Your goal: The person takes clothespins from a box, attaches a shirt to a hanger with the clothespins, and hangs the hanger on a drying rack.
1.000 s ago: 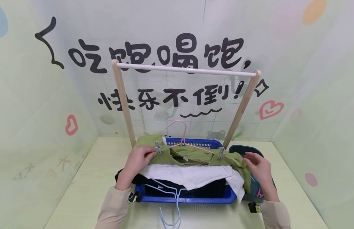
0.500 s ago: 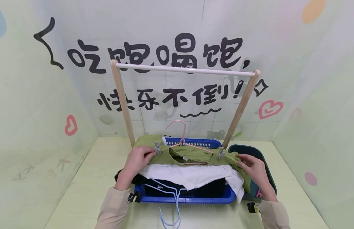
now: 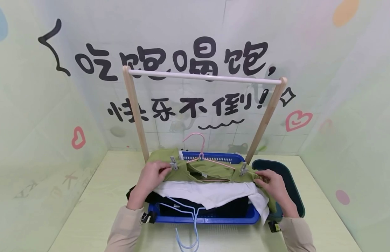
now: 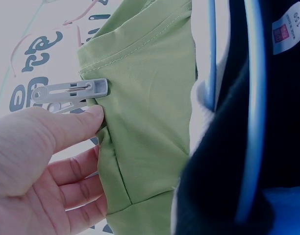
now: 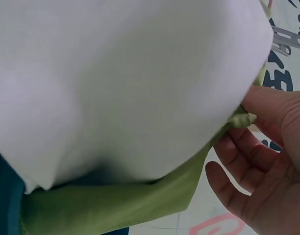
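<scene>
Fingers [image 4: 84,190] [image 5: 250,148] pinch one green shirt [image 3: 183,173] bearing two grey clips [image 3: 174,163] [image 3: 243,169].

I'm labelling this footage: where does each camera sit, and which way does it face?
Head: worn on the head, facing forward and down at the green shirt and rack; left hand, right hand and sleeves show.
Left wrist: worn there, facing the green shirt and a clip; the left hand shows.
Right wrist: worn there, facing the white shirt and the green one; the right hand shows.
Shared: both wrist views show the green shirt and black lettering.
</scene>
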{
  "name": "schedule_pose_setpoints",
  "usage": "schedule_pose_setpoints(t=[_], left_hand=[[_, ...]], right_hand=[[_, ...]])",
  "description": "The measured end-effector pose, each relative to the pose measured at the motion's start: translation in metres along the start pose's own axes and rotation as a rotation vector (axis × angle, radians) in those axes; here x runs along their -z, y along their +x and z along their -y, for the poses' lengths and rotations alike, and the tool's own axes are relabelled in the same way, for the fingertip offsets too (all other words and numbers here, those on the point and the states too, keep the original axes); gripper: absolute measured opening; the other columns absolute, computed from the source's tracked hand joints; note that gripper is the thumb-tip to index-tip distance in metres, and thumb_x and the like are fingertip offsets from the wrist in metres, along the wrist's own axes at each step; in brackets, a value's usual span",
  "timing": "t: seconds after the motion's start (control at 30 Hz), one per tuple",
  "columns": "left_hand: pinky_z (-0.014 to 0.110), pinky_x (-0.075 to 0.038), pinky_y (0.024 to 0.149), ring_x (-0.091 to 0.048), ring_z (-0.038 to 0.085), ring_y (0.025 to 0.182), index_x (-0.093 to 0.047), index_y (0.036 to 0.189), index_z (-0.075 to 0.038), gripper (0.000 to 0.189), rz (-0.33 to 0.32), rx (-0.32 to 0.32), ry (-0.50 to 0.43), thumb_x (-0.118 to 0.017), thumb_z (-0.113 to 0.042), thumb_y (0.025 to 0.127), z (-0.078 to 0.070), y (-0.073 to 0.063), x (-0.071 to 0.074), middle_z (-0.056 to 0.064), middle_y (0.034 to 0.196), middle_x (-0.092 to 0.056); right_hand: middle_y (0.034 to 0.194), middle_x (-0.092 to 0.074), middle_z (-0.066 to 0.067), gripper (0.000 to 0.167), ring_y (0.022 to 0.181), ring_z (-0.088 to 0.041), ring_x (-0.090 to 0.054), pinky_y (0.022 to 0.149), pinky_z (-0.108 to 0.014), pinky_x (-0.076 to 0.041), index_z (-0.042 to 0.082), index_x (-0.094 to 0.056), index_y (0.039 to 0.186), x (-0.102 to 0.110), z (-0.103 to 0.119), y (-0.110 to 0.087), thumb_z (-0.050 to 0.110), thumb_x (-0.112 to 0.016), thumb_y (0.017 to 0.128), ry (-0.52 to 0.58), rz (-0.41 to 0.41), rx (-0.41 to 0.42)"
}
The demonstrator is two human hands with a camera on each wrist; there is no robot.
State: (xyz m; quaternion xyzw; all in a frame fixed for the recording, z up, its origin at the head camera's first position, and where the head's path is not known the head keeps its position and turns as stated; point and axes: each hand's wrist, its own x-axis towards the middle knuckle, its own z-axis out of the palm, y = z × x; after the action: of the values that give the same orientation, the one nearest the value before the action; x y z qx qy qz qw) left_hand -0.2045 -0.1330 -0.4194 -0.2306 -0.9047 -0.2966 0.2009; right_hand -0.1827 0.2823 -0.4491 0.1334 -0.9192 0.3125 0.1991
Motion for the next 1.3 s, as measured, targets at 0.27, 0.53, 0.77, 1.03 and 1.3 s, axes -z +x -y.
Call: schedule_pose_setpoints(t=[0.27,0.53,0.77,1.03,1.3], left_hand=[[0.032,-0.051,0.060,-0.063,0.019,0.070,-0.074,0.082,-0.001,0.003,0.014,0.014,-0.019,-0.072,-0.004,0.081,-0.001,0.000,0.003,0.007,0.080,-0.070],[0.027,-0.047,0.054,-0.057,0.013,0.061,-0.072,0.080,-0.001,0.005,0.016,0.010,-0.051,-0.070,-0.005,0.083,-0.011,0.009,0.017,0.008,0.077,-0.069],[0.030,-0.051,0.056,-0.063,0.020,0.065,-0.072,0.083,0.003,0.005,-0.057,-0.040,-0.055,-0.072,0.001,0.078,-0.017,0.022,0.029,0.014,0.080,-0.069],[0.035,-0.054,0.059,-0.065,0.026,0.068,-0.071,0.085,0.005,0.008,-0.115,-0.123,-0.093,-0.071,0.005,0.077,-0.029,0.049,0.042,0.018,0.083,-0.069],[0.033,-0.051,0.058,-0.063,0.024,0.067,-0.070,0.090,0.005,0.010,-0.114,-0.127,-0.073,-0.069,0.002,0.081,-0.044,0.078,0.053,0.017,0.085,-0.069]], right_hand=[[0.078,-0.064,-0.004,0.012,0.072,-0.021,-0.057,0.060,-0.032,-0.046,0.002,-0.073,0.083,-0.003,0.000,0.002,-0.001,-0.076,0.072,-0.048,-0.087,0.087],[0.082,-0.063,-0.011,0.017,0.081,-0.026,-0.056,0.068,-0.021,-0.040,-0.001,-0.072,0.080,0.007,0.007,0.010,-0.010,-0.076,0.067,-0.007,-0.256,0.214],[0.076,-0.066,-0.010,0.022,0.068,-0.005,-0.056,0.060,-0.012,-0.041,-0.002,-0.071,0.082,0.025,0.017,0.021,-0.018,-0.073,0.067,0.074,-0.308,0.272],[0.078,-0.066,-0.021,0.022,0.073,0.017,-0.051,0.061,-0.004,-0.042,-0.007,-0.070,0.085,0.046,0.025,0.031,-0.022,-0.069,0.069,0.174,-0.332,0.228],[0.078,-0.067,0.005,0.017,0.070,0.011,-0.054,0.061,-0.005,-0.043,-0.014,-0.067,0.082,0.079,0.054,0.038,-0.025,-0.064,0.070,0.244,-0.351,0.168]])
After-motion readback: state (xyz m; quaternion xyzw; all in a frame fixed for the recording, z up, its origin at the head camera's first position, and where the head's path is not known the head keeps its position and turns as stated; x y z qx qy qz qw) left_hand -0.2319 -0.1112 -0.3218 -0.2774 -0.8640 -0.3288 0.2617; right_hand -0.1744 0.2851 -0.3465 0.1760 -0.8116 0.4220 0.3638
